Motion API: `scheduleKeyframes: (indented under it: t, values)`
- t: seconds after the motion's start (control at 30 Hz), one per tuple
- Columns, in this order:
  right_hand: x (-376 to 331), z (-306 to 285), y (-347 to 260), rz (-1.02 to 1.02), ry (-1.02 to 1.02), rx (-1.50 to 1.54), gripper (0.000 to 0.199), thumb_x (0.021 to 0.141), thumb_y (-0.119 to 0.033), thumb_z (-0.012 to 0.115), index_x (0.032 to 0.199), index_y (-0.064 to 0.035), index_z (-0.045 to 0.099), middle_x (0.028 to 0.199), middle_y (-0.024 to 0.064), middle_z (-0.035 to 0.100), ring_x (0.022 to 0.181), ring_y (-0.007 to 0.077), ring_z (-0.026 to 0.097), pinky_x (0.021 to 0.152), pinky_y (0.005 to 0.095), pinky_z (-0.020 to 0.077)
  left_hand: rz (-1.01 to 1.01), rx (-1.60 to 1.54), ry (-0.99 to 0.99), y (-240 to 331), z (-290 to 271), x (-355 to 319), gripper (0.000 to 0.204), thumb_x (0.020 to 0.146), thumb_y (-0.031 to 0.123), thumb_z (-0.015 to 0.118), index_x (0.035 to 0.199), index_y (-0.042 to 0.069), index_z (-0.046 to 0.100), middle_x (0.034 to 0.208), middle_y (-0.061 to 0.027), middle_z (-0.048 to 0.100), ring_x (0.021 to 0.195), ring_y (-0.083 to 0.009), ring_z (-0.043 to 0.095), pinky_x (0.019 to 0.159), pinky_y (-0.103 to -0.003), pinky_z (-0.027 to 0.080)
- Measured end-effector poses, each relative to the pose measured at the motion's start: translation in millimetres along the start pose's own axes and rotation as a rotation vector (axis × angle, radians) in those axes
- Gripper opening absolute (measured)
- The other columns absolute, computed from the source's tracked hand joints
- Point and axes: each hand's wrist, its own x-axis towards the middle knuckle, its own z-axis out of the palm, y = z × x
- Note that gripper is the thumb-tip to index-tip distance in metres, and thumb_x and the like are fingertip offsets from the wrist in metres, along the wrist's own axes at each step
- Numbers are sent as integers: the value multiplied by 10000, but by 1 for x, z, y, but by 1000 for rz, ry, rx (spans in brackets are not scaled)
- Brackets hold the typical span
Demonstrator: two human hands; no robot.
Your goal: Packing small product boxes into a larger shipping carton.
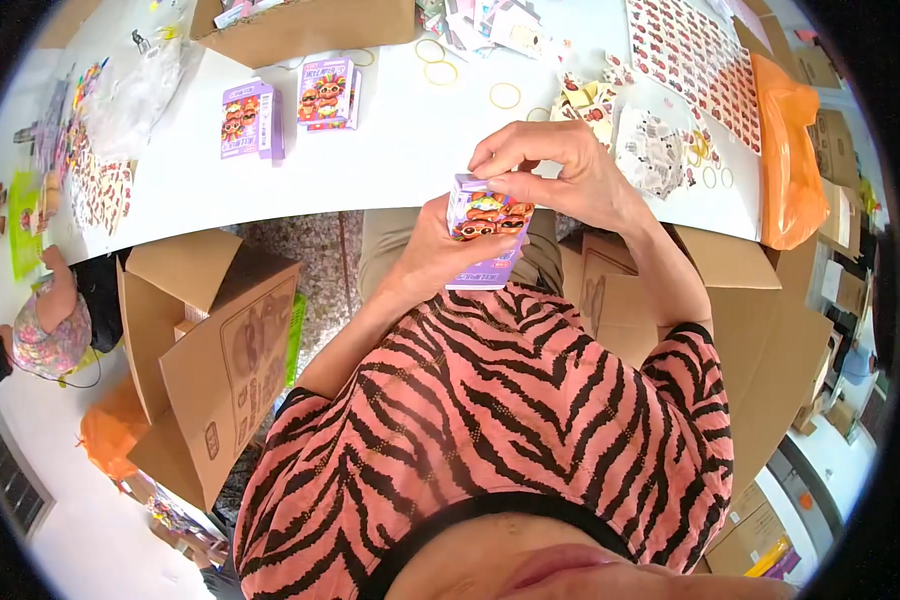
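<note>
step: closing top flap, judged | left hand (425,262) grip wrapped around small purple printed cardboard box (482,235), held above lap near white table (390,150) | right hand (560,175) fingertips pinch its top | next: press flap flush

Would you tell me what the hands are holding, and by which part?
A small purple box: left hand grips its body, right hand pinches its top end.
</note>
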Motion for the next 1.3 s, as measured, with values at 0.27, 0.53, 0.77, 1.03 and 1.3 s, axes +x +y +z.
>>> scheduleKeyframes:
  t: [0.27, 0.53, 0.77, 1.03, 1.3]
  values:
    - [-18, 8, -3, -11, -32, -218, 337, 871, -50, 583, 1204, -96, 616, 1153, 130, 608, 1012, 245, 613, 876, 331, 493, -98, -343, -19, -8, -3, -2, 252, 839, 49, 659, 1071, -19, 586, 918, -95, 663, 774, -177, 674, 659, -281, 571]
    - [-29, 22, -2, 146, 153, -70, 394, 848, -46, 618, 1236, -43, 552, 1181, 117, 602, 1051, 216, 596, 907, 333, 477, -69, -295, 40, 0, 1, 2, 290, 832, 22, 657, 1109, -18, 581, 928, -107, 669, 779, -183, 674, 674, -289, 571]
    - [-32, 20, 9, 91, 184, 4, 282, 840, -21, 630, 1122, -17, 619, 1126, 114, 626, 1041, 179, 596, 897, 308, 468, -59, -240, 25, -3, -3, 7, 276, 832, 15, 652, 1099, -16, 591, 914, -105, 674, 784, -184, 672, 688, -291, 570]
    - [-32, 18, 44, 362, 271, 274, 248, 903, -81, 578, 1136, 0, 602, 1096, 81, 623, 1028, 170, 586, 909, 290, 449, -87, -249, 96, -5, -3, 11, 380, 907, 104, 578, 1246, -7, 445, 1060, -114, 607, 941, -176, 610, 810, -311, 519]
    - [-37, 13, 64, 636, 490, 760, 243, 939, -168, 530, 1092, 16, 574, 1029, 86, 638, 934, 136, 607, 829, 280, 476, 652, 891, 142, 5, -37, 17, 757, 637, 129, 782, 1320, 73, 459, 1395, -149, 401, 1314, -318, 364, 1085, -427, 308]
